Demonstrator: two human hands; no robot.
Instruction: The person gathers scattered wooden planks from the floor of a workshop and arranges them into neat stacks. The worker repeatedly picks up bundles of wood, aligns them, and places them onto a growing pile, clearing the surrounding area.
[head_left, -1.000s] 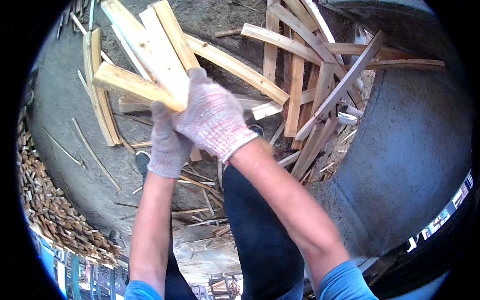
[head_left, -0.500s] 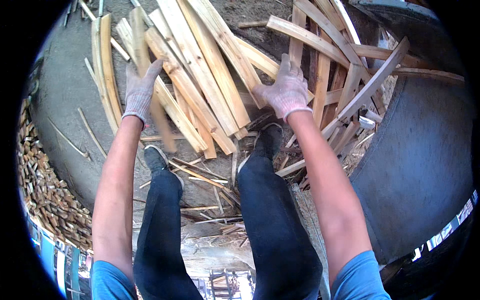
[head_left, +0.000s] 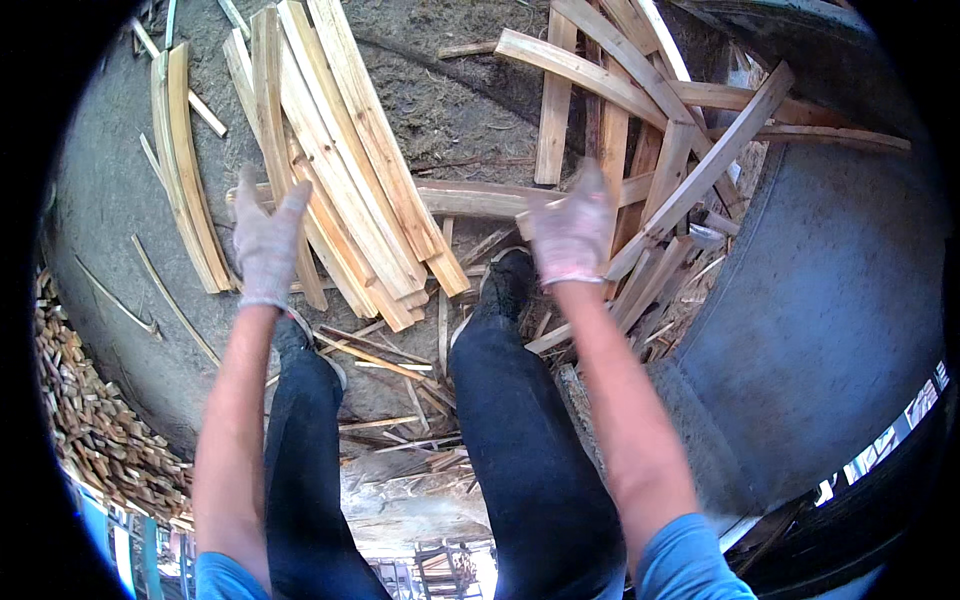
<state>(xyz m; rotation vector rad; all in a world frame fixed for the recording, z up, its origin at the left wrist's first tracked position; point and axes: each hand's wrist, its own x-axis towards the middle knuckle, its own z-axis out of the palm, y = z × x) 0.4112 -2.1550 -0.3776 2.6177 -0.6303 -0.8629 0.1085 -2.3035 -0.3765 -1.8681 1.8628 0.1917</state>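
Observation:
A bundle of long pale wooden boards (head_left: 350,150) lies lengthwise on the ground in front of me, its near ends slightly uneven. My left hand (head_left: 268,245), in a light knitted glove, is beside the bundle's left edge, thumb spread from the fingers, holding nothing. To the right of the bundle is my gloved right hand (head_left: 572,235), somewhat blurred, its thumb apart and nothing visibly gripped. Behind it passes a crosswise board (head_left: 480,199), partly hidden by the hand. A narrower board (head_left: 270,110) rests along the bundle's left side.
Crossed, jumbled boards (head_left: 690,130) lean at the right near a large dark metal sheet (head_left: 790,320). Two slats (head_left: 190,170) lie at the left, by thin sticks (head_left: 175,300). Wood scraps (head_left: 400,385) litter the ground between my feet. Stacked wood (head_left: 100,400) stands far left.
The fanned-out boards now lie closer together, with the right-hand ones shifted left. My right hand has come off the boards. The blurred board by my left hand has come to rest.

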